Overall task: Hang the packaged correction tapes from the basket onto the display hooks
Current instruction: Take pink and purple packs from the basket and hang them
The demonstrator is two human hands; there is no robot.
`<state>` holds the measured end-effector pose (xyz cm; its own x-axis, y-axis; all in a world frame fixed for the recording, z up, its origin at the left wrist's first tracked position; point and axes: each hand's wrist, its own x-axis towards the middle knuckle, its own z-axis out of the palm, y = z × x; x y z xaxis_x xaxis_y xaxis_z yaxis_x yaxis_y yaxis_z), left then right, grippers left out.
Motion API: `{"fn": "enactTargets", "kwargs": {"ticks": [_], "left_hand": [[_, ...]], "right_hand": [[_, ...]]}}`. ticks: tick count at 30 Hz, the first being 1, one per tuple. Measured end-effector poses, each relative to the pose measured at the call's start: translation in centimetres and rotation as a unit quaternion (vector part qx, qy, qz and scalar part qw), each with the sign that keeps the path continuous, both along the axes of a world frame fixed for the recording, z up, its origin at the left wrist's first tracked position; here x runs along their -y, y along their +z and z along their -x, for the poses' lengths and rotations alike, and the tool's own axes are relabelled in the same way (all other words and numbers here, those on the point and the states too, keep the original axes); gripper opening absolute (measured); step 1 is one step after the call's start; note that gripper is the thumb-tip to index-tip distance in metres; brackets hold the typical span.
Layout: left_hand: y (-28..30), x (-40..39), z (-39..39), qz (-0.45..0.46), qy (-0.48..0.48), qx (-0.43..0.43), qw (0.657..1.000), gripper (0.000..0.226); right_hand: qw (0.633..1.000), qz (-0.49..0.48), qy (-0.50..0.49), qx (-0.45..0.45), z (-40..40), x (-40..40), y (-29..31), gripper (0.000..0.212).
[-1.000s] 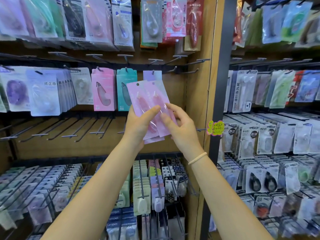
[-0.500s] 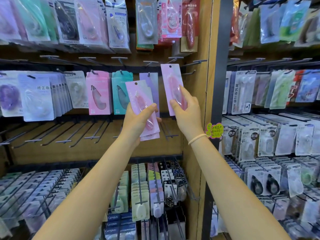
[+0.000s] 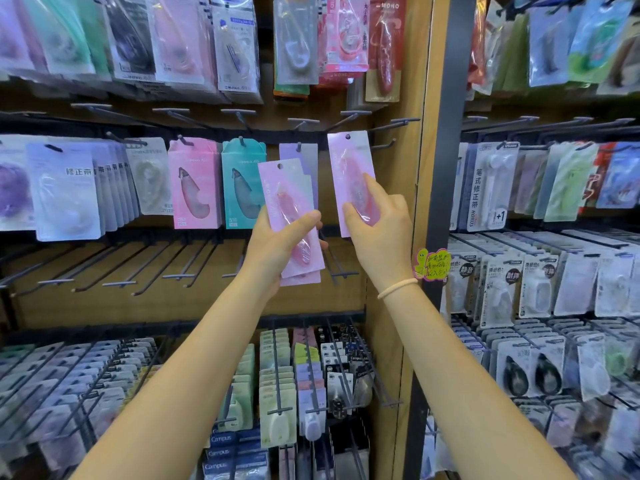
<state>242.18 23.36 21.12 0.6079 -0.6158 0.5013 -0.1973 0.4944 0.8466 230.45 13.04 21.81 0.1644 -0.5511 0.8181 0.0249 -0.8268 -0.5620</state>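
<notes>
My right hand [image 3: 379,233] grips one pink packaged correction tape [image 3: 349,168] by its lower half, held upright. The pack's punched hole at the top sits level with the tip of an empty display hook [image 3: 382,147] by the wooden side panel. My left hand [image 3: 282,244] holds a small stack of the same pink packs [image 3: 287,202], thumb across the front, just left of it. A purple pack [image 3: 304,154] hangs on the hook behind the stack. The basket is out of sight.
Pink [image 3: 194,181] and teal [image 3: 240,185] correction tape packs hang to the left on the same row. A row of bare hooks [image 3: 138,268] juts out below. A wooden panel [image 3: 401,202] and a dark post [image 3: 446,168] border the right. Full pegs fill the lower shelves.
My right hand took one pink pack off the stack, lifted it up and to the right, and now holds it at the empty hook. My left hand stayed with the rest.
</notes>
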Motion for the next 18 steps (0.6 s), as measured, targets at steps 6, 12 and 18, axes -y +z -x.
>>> {"fn": "enactTargets", "kwargs": {"ticks": [6, 12, 18], "left_hand": [[0.2, -0.2, 0.4, -0.021, -0.009, 0.011, 1.000, 0.045], [0.2, -0.2, 0.2, -0.018, 0.001, 0.034, 0.999, 0.027], [-0.2, 0.2, 1.6, -0.015, -0.022, 0.026, 0.999, 0.061]], "right_hand": [[0.997, -0.037, 0.022, -0.059, -1.1, 0.8, 0.6, 0.056], [0.997, -0.026, -0.046, -0.051, -0.8, 1.1, -0.7, 0.039], [0.986, 0.012, 0.150, -0.064, -0.1, -2.0, -3.6, 0.048]]}}
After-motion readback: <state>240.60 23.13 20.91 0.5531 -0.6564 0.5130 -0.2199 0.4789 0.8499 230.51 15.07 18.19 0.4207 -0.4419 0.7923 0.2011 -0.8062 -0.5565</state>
